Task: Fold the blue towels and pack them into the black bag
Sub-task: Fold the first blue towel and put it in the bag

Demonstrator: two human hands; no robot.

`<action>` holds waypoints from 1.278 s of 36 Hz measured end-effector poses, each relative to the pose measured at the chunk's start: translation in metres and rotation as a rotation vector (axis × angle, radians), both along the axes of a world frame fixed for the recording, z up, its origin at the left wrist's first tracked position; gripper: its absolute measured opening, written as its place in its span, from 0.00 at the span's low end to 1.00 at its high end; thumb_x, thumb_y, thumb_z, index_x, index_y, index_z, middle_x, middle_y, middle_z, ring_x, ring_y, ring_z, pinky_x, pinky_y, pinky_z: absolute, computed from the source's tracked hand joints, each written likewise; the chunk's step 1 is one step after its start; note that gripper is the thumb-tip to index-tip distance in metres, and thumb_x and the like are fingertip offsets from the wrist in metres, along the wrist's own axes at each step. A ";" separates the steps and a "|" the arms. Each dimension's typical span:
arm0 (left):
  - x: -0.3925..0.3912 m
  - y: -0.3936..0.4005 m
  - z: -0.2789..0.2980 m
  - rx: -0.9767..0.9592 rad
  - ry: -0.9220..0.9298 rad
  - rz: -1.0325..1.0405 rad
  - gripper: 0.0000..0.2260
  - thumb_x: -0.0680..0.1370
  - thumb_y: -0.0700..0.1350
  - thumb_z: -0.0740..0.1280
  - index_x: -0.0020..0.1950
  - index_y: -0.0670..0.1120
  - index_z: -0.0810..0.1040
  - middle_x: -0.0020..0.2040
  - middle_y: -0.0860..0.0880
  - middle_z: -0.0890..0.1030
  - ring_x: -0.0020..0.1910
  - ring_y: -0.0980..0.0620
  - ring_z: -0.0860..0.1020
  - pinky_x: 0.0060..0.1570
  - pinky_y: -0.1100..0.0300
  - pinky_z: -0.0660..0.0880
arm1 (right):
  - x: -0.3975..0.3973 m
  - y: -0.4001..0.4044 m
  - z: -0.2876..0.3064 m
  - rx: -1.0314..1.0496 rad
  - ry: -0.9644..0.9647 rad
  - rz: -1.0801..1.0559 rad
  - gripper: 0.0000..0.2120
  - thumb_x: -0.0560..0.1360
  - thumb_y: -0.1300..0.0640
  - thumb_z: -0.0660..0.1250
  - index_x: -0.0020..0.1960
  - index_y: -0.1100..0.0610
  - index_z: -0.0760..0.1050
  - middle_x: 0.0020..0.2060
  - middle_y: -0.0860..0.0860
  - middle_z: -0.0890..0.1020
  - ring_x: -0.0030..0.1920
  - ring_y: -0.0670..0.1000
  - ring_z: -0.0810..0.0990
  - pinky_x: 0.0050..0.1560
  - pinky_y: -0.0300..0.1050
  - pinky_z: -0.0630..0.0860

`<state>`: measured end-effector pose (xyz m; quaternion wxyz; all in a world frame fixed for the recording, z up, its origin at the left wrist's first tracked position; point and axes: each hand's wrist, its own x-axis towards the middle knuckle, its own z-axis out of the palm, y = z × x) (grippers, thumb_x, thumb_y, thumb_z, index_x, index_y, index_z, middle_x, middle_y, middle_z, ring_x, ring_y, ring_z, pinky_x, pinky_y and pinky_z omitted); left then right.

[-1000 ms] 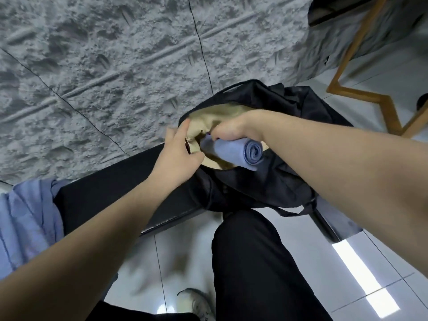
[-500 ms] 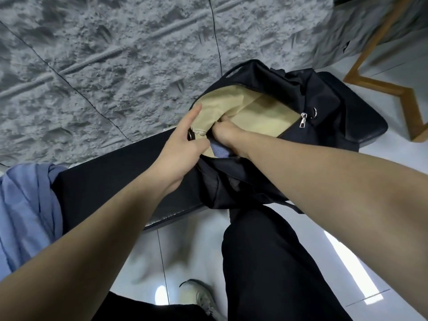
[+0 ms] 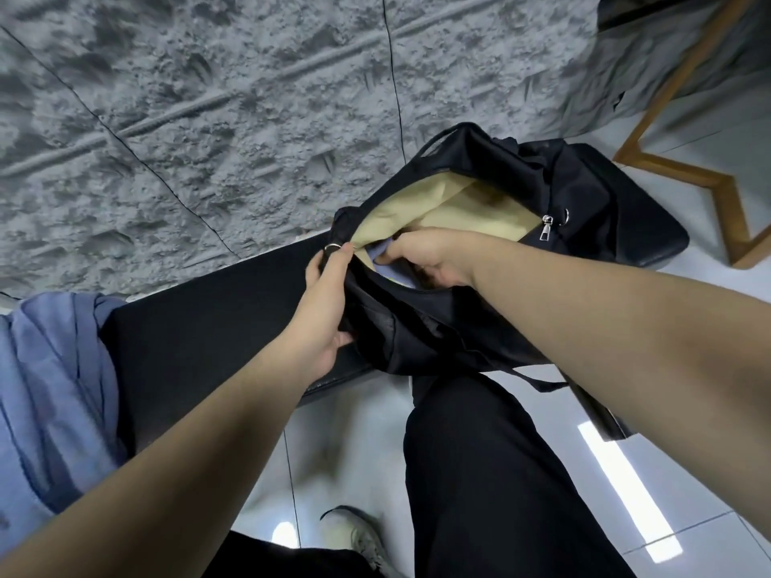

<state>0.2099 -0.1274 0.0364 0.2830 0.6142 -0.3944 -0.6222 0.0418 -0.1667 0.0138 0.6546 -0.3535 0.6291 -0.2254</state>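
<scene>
Head view: we see one black bag [image 3: 479,327] lying on a dark bench [image 3: 217,327], its long axis running from near left to far right and its tan-lined mouth gaping toward the far left. Our left hand [image 3: 325,310] grips the bag's near-left rim, fingers curled round the fabric beside a metal ring [image 3: 333,246]. Our right hand [image 3: 429,256] reaches into the opening, fingers curled on one blue towel [image 3: 386,258] just inside; little of it shows, so its axis cannot be told. A heap of blue towels [image 3: 50,390], number unclear, lies at the bench's left end.
</scene>
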 end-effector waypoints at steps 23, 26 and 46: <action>-0.013 -0.017 0.003 -0.013 -0.007 -0.008 0.19 0.73 0.63 0.66 0.59 0.55 0.77 0.55 0.51 0.85 0.56 0.46 0.82 0.61 0.42 0.74 | 0.003 0.032 0.018 -0.126 0.357 0.245 0.19 0.83 0.48 0.60 0.65 0.61 0.74 0.54 0.55 0.77 0.53 0.55 0.75 0.51 0.41 0.65; -0.013 -0.018 0.004 -0.005 -0.006 -0.025 0.20 0.72 0.64 0.66 0.59 0.55 0.77 0.56 0.52 0.84 0.57 0.46 0.82 0.61 0.41 0.74 | 0.003 0.030 0.015 -0.175 0.388 0.204 0.21 0.80 0.48 0.64 0.68 0.59 0.70 0.61 0.54 0.77 0.55 0.55 0.75 0.50 0.40 0.67; -0.008 -0.021 0.002 0.045 0.008 -0.034 0.24 0.73 0.65 0.68 0.64 0.53 0.77 0.57 0.52 0.84 0.56 0.47 0.83 0.59 0.40 0.75 | 0.007 0.031 0.013 -0.200 0.354 0.161 0.17 0.81 0.54 0.62 0.66 0.61 0.75 0.61 0.55 0.79 0.61 0.55 0.77 0.53 0.39 0.69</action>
